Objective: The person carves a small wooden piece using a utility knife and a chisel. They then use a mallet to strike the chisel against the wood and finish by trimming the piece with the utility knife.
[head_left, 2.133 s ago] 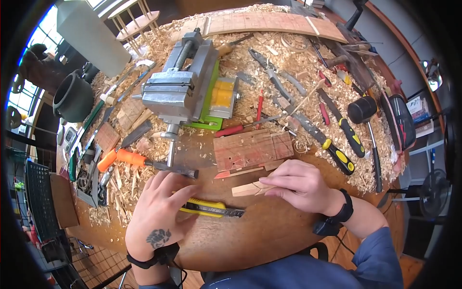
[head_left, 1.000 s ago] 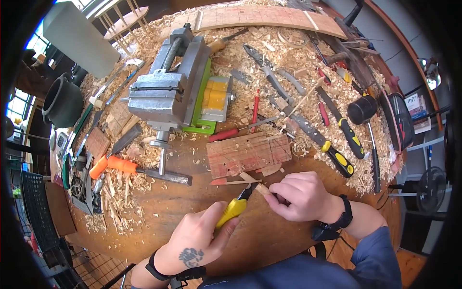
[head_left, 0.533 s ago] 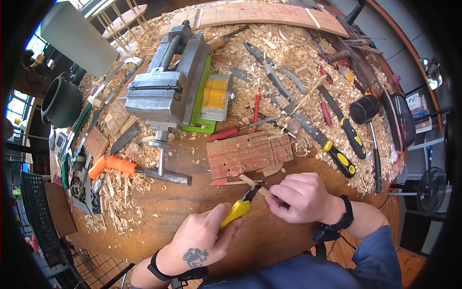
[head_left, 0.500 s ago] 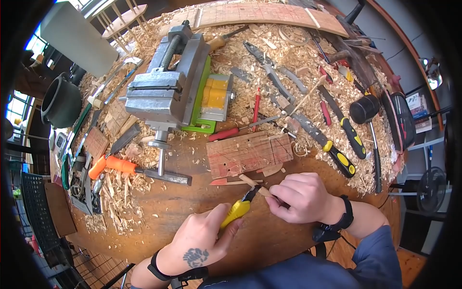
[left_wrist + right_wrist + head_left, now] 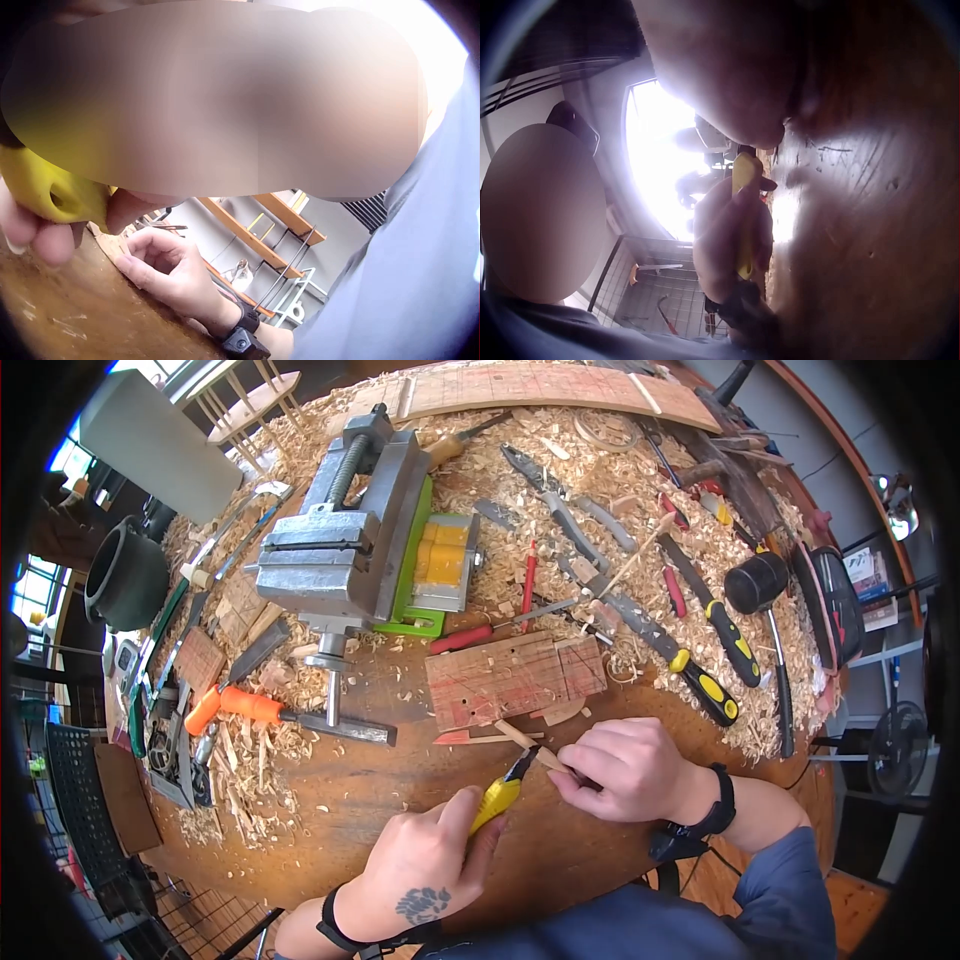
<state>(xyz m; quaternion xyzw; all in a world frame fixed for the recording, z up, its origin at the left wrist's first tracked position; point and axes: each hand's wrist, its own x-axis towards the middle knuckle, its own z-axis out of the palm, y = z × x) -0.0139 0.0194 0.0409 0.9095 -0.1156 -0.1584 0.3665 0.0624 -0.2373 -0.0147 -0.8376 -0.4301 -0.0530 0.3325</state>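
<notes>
My left hand (image 5: pixel 425 860) grips a yellow utility knife (image 5: pixel 497 800), its dark front end lying against a small wooden strip (image 5: pixel 517 737). The near end of that strip is pinched between the thumb and fingers of my right hand (image 5: pixel 630 770). In the left wrist view the knife's yellow handle (image 5: pixel 56 191) fills the left side, and the right hand (image 5: pixel 176 270) holds the strip close over the table. The right wrist view shows the knife (image 5: pixel 745 176) in the left hand (image 5: pixel 720 240). Fingers hide the strip's gripped end.
A flat reddish wood block (image 5: pixel 500 685) and thin offcuts lie just beyond the strip. A metal vise (image 5: pixel 330 555) stands behind on the left, near an orange-handled hammer (image 5: pixel 250 703). Knives, files and a black mallet (image 5: pixel 755 582) lie among wood shavings on the right.
The left hand took up the utility knife from the table and brought it to the strip. The right hand turned the strip to point away. Lately the knife has shifted only slightly.
</notes>
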